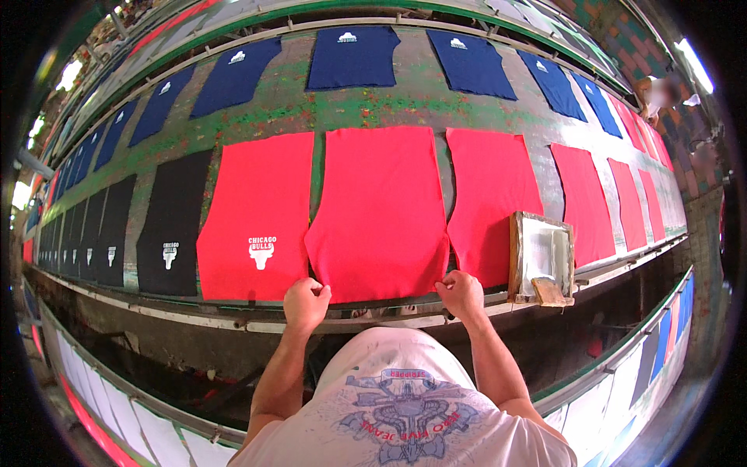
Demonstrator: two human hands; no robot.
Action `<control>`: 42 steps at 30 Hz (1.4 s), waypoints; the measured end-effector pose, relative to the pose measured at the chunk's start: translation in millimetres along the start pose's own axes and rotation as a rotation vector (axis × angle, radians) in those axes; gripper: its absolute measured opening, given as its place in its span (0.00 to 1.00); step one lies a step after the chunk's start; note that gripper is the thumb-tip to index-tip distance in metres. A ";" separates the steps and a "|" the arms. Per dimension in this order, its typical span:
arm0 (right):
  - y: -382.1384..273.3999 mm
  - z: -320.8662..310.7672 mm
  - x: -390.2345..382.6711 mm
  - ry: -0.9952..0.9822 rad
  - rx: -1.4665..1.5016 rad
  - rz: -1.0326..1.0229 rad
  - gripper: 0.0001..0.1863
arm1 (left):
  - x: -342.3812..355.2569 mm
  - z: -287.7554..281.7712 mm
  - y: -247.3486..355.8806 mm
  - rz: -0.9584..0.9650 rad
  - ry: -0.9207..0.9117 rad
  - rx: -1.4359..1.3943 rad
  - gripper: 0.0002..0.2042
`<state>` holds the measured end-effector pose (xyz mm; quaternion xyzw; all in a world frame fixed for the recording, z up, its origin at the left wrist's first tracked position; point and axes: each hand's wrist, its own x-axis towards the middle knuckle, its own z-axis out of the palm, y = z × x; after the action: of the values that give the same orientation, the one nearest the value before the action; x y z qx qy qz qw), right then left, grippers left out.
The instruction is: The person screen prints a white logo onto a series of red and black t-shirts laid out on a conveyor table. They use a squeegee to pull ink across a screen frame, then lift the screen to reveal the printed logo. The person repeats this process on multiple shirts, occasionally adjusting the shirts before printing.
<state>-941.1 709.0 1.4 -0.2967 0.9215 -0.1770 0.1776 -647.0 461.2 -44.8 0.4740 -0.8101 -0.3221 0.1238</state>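
Note:
A plain red cut fabric panel [377,210] lies flat on the long table in front of me. My left hand [306,302] is closed in a pinch at its near left corner, and my right hand [461,296] pinches the near right corner. To the left lies another red panel [253,187] with a white print near its lower edge. On the right, a wooden-framed printing screen [517,253] rests partly over a third red panel [490,183]. A wooden squeegee [551,292] sits inside the frame at its near end.
Black printed panels [173,210] continue to the left, more red ones [583,202] to the right. Navy printed panels [354,58] line the table's far side. A metal rail [233,321] runs along the near edge. Another person [661,93] is at the far right.

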 end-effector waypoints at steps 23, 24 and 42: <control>-107.9 -183.1 156.3 0.303 1.010 -0.498 0.09 | 173.3 -153.0 151.5 0.134 0.128 -1.174 0.04; -117.1 -195.5 153.3 0.306 1.033 -0.495 0.09 | 179.1 -161.2 160.6 0.179 0.148 -1.201 0.03; -11.5 5.7 82.1 -0.121 0.755 0.115 0.06 | 92.2 -26.2 26.6 -0.229 -0.013 -0.854 0.17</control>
<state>-995.6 648.9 -16.9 -0.1683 0.7945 -0.4757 0.3378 -700.1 381.6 -17.5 0.4650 -0.5473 -0.6427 0.2669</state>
